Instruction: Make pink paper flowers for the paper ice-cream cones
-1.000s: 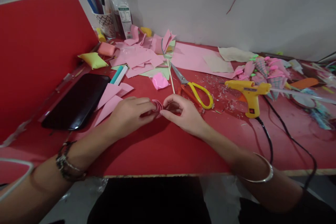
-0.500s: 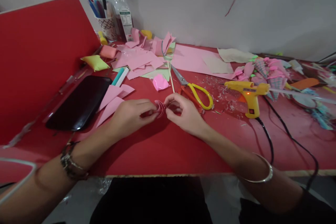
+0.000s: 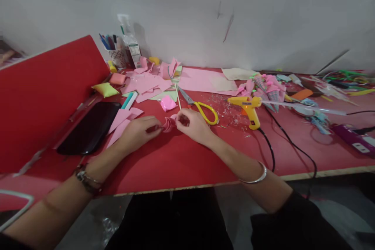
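Observation:
Between my hands, over the red table (image 3: 164, 168), is a small curled piece of pink paper (image 3: 168, 124) with several rolled layers. My left hand (image 3: 139, 133) pinches its left edge. The fingers of my right hand (image 3: 193, 125) close on its right end, where a bit of pink paper shows by the fingertips. Just beyond the right hand lie a thin wooden stick (image 3: 178, 97) and scissors with yellow handles (image 3: 209, 112). A bright pink packet (image 3: 168, 103) sits behind the curled paper. Cut pink paper pieces (image 3: 120, 119) lie beside my left hand.
A yellow glue gun (image 3: 247, 107) with a lit orange light rests at the right, its cable running off the front edge. A black phone (image 3: 89, 129) lies at the left. Behind are pink sheets (image 3: 202, 80), a pen cup (image 3: 118, 59), a bottle (image 3: 133, 52) and pink paper cones (image 3: 269, 86).
The view has swung to the right and up, so more of the wall and the table's right side shows. Both hands still hold the curled paper, which now sits more open between them.

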`<state>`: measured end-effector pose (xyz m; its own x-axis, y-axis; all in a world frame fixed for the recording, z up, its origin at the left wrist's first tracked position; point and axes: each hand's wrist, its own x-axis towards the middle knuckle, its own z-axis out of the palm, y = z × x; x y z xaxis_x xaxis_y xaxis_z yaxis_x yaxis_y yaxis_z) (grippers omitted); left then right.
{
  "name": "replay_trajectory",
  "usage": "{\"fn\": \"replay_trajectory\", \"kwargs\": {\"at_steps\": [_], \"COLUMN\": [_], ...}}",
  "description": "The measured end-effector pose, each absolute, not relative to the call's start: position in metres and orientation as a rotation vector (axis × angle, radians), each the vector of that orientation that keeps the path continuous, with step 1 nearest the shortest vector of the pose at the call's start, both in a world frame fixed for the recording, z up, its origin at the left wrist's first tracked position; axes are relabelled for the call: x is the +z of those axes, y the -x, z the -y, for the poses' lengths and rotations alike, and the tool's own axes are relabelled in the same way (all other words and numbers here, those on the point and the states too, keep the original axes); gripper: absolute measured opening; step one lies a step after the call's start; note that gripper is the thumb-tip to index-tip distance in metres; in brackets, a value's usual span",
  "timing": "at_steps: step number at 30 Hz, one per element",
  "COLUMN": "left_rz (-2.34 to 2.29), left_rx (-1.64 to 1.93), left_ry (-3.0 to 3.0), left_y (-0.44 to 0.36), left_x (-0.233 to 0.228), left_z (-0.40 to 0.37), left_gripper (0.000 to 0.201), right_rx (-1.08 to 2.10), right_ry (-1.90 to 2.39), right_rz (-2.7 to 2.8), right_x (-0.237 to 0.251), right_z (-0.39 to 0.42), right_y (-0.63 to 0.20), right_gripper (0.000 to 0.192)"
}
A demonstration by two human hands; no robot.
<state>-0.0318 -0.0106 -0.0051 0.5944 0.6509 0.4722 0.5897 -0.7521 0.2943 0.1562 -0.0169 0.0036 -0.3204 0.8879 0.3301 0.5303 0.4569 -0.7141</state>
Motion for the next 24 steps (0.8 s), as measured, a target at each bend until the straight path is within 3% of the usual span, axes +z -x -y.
{"fn": "replay_trajectory", "kwargs": {"at_steps": [24], "left_rz": [-1.425], "left_rx": [0.911], "left_ry": [-2.606], "left_y": [0.025], "left_x": [0.013], "left_z": [0.019], "left_gripper": [0.024], "right_rx": [0.366], "right_ry": [1.302], "right_rz": [1.970], "right_x": [0.016], "right_z": [0.014], "right_y": [-0.174], "right_gripper": [0.007]}}
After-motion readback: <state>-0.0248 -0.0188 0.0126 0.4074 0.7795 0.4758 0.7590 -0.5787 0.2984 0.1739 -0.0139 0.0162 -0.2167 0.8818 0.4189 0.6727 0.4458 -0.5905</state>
